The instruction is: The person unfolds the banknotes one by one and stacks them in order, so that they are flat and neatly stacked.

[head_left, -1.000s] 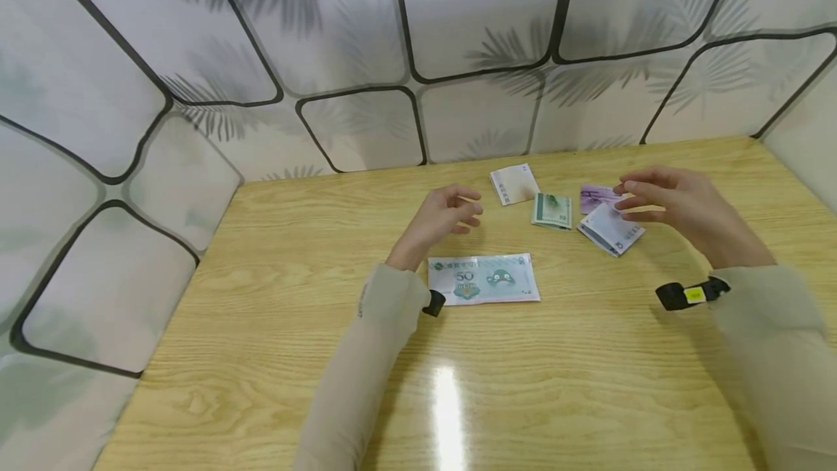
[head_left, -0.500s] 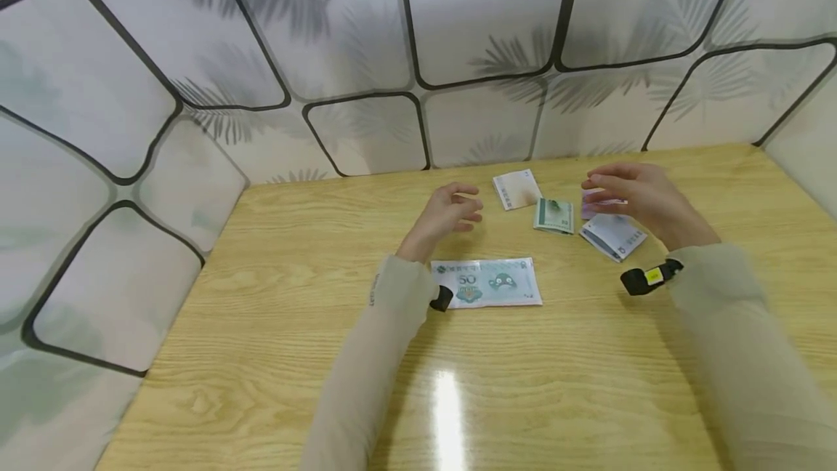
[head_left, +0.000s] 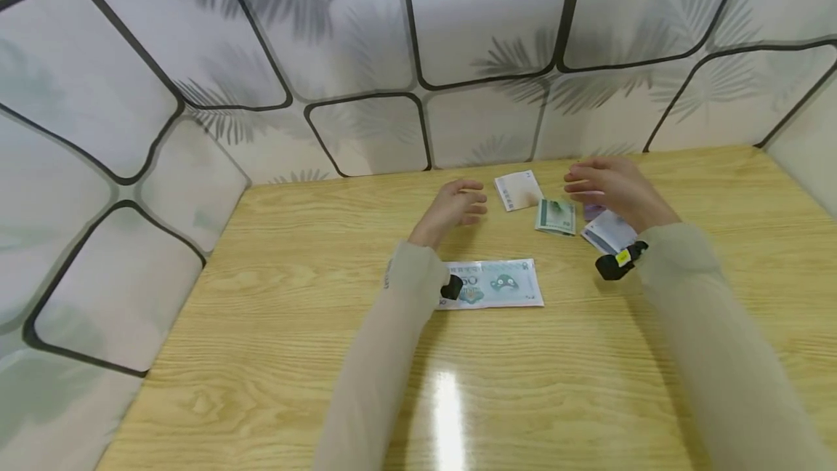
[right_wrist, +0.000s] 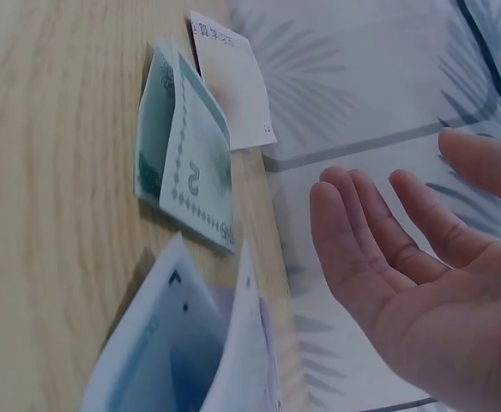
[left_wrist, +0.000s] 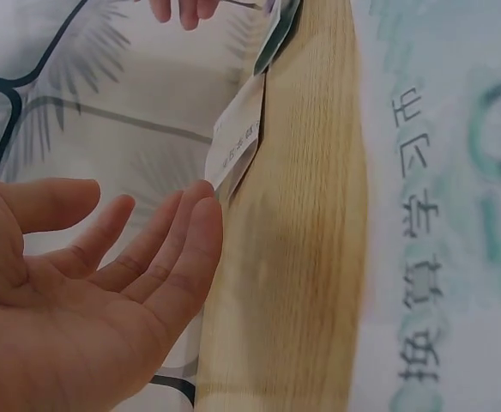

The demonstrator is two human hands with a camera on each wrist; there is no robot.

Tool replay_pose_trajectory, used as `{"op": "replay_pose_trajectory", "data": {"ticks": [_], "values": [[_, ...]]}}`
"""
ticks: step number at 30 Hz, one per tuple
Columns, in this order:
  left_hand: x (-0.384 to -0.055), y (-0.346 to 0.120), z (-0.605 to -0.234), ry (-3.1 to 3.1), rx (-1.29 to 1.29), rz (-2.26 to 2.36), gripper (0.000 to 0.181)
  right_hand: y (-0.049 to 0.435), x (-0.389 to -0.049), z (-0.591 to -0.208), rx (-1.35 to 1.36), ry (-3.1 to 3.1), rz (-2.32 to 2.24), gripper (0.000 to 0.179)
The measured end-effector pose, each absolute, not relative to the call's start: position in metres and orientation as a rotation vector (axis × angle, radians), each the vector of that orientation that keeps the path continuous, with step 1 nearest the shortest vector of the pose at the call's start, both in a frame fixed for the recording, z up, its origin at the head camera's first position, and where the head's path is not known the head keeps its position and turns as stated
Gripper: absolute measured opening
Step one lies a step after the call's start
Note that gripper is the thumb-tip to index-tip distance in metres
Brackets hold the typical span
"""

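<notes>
Shifted leftward since earlier, the right hand (head_left: 613, 186) hangs near the purple note (head_left: 592, 213) on the desk (head_left: 261, 355), beside the folded white note (head_left: 607, 231), which a dipping wrist strap (head_left: 612, 267) could drag. Left hand (head_left: 450, 211) hovers beyond the 50 note (head_left: 505, 284); both hands' fingers (right_wrist: 332, 227) spread loosely, empty.

White glare (head_left: 448, 420) on the tabletop (head_left: 275, 325)

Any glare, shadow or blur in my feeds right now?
Head: a bright glare streak on the table, soft shadows beside both sleeves; left wrist: dimmer, print on the 50 note large but soft; right wrist: also dim, the nearest folded note looking slightly blurred.
</notes>
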State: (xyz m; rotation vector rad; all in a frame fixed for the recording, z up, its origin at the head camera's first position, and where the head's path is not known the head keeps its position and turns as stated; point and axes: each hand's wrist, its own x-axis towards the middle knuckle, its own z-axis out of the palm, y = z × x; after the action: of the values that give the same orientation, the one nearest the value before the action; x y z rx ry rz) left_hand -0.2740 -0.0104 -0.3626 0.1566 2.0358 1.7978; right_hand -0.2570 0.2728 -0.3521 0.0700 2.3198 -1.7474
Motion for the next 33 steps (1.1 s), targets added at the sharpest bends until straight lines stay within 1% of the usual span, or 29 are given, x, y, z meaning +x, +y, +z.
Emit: {"op": "replay_pose_trajectory", "data": {"ticks": [2, 8, 15, 20, 22, 28, 33], "values": [[-0.277, -0.007, -0.363, 2.047, 0.143, 1.806, 0.040, 0.268, -0.261, -0.353, 0.084, 2.342, -1.757, 0.062], [-0.288, 0.003, -0.368, 2.063, 0.094, 1.789, 0.039, 0.251, -0.273, -0.357, 0.081, 2.457, -1.755, 0.051], [-0.292, 0.012, -0.373, 2.060, 0.029, 1.797, 0.036, 0.239, -0.280, -0.359, 0.082, 2.447, -1.658, 0.053], [-0.294, 0.014, -0.373, 2.052, 0.002, 1.820, 0.034, 0.238, -0.286, -0.363, 0.077, 2.479, -1.618, 0.047], [-0.294, 0.015, -0.372, 2.053, -0.002, 1.819, 0.034, 0.239, -0.288, -0.365, 0.072, 2.486, -1.615, 0.045], [-0.295, 0.016, -0.371, 2.050, 0.017, 1.806, 0.036, 0.238, -0.296, -0.369, 0.090, 2.480, -1.589, 0.048], [-0.296, 0.022, -0.373, 2.021, 0.007, 1.827, 0.036, 0.234, -0.299, -0.373, 0.119, 2.450, -1.607, 0.047]]}}
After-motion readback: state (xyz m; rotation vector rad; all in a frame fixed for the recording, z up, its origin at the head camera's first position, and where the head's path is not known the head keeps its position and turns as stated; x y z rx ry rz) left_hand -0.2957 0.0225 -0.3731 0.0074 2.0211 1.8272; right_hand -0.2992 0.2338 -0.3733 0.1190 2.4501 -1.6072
